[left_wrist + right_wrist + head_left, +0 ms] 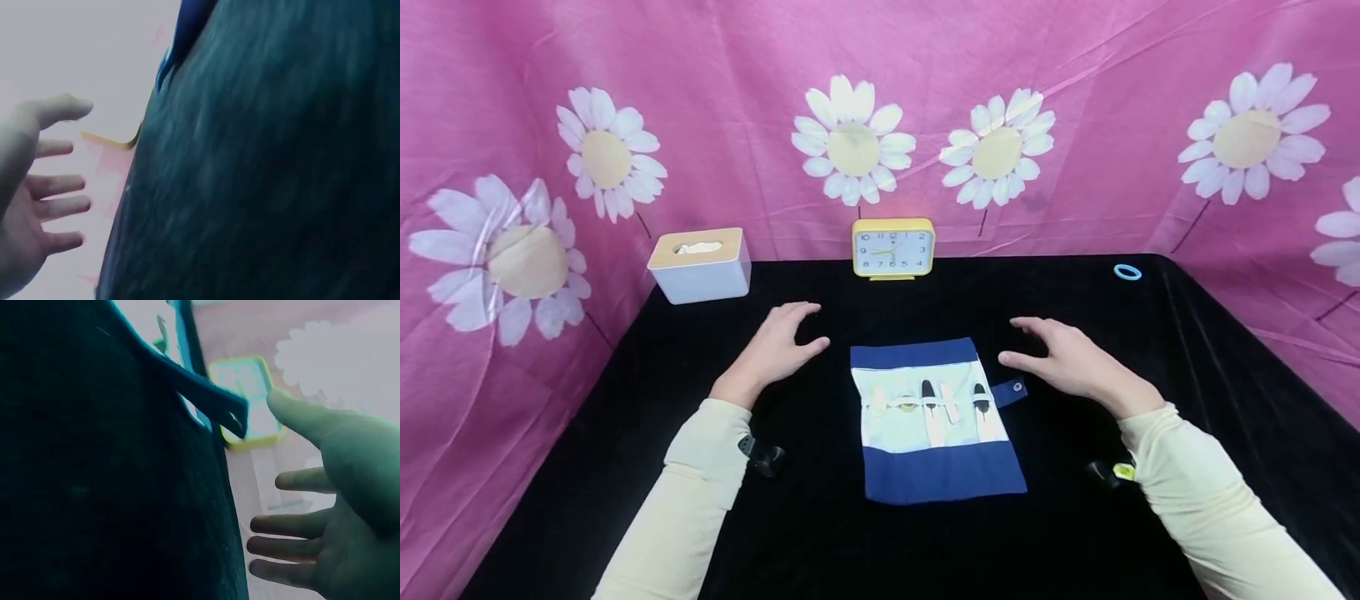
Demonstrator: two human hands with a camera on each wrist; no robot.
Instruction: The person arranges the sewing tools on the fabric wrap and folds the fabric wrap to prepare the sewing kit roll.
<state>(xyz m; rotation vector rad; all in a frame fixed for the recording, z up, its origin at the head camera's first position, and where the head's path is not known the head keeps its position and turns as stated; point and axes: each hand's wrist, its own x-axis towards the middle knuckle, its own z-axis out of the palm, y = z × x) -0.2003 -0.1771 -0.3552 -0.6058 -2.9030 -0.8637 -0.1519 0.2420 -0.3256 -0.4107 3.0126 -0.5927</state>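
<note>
A blue fabric tool roll (943, 472) lies unrolled between my hands, its pale inner panel facing up. Elastic loops on the panel hold several small tools, among them two with dark handles (928, 392). From its right side sticks out a blue strap (1017, 388) with a metal snap, also seen as a strap (209, 397) in the right wrist view. My left hand (778, 343) hovers left of the roll, fingers spread and holding nothing. On the other side my right hand (1067, 358) is held with thumb and fingers apart, nearest the strap, also empty.
A yellow-framed clock (893, 248) stands at the back middle of the black-covered table (805, 542). Back left is a tissue box (700, 271) with a wooden lid. A light blue ring (1127, 272) lies back right. Pink flowered cloth (737, 125) hangs around the table.
</note>
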